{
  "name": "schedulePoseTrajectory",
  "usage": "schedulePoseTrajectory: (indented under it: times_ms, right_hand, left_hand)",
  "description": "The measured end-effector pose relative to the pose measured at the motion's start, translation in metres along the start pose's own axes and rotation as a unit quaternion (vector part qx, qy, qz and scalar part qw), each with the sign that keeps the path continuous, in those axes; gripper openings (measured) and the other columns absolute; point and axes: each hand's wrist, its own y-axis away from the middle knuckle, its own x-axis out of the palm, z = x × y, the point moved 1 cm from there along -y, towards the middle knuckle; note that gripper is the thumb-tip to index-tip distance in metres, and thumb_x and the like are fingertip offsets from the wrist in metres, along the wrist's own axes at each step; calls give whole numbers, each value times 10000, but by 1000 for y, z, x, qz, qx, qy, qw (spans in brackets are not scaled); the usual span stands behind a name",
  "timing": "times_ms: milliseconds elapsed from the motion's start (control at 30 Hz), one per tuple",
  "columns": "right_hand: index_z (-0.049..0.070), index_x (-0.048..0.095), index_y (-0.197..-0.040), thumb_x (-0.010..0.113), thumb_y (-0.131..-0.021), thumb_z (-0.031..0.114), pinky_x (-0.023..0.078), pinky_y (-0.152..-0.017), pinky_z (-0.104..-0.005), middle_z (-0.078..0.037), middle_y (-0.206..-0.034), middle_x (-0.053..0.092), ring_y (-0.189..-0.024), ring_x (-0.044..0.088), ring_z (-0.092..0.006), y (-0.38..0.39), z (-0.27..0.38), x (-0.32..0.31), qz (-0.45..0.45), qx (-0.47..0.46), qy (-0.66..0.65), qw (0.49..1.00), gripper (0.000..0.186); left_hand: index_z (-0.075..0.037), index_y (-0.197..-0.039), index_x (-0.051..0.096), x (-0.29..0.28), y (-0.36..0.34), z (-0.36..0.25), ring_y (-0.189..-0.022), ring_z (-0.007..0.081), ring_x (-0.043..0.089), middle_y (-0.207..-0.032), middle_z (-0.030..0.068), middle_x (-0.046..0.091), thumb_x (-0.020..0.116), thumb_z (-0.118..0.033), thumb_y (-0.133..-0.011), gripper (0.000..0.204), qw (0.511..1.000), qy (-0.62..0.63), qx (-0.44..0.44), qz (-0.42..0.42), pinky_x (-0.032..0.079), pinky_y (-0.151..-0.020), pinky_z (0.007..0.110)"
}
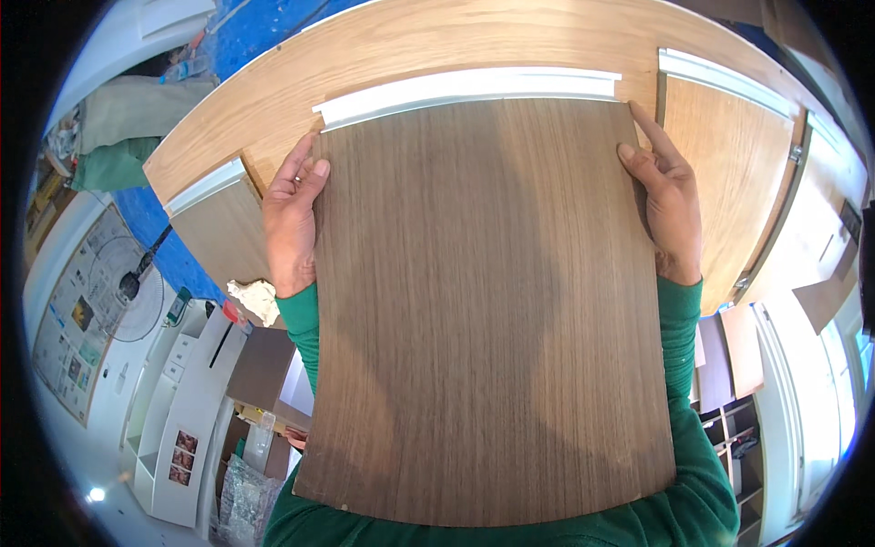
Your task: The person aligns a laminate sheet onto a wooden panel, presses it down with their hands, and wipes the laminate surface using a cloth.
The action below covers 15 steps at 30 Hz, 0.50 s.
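Observation:
A wide brown wood-grain panel (474, 310) fills the middle of the view, its near edge close to my green sleeves. Along its far edge runs a pale metal edge strip (469, 88), like a handle profile. My left hand (293, 214) grips the panel's left edge near the far corner, thumb on the face. On the opposite edge, my right hand (673, 196) holds it the same way, with the forefinger stretched along the far corner. The undersides of both grips are hidden by the panel.
Beyond the panel lies a long light-wood surface (383, 50). A light-wood panel with a metal strip (729, 164) is at right; a smaller brown panel (219, 232) is at left, near a crumpled off-white cloth (255, 301). A fan (129, 284) stands far left.

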Motion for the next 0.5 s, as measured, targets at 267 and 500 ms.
schedulePoseTrajectory:
  times_ms: [267, 500]
  right_hand:
    - [16, 573, -1600, 743, -1023, 123, 531, -796, -231, 1, -830, 734, -802, 672, -63, -2, -4, -1, -2, -4, 10, 1000, 611]
    - [12, 580, -1595, 741, -1015, 114, 484, -730, -215, 30, -789, 687, -740, 611, -44, -1, -1, 3, -10, 1, 2, 1000, 610]
  left_hand:
    - [16, -1555, 603, 1, 0, 1, -1169, 135, 707, -1370, 116, 744, 691, -48, -1067, 500, 1000, -11, 1, -10, 547, -1040, 275]
    - [17, -1544, 612, -3, -3, 2, -1091, 121, 723, -1259, 92, 772, 699, -51, -1063, 494, 1000, -21, -16, -9, 558, -994, 258]
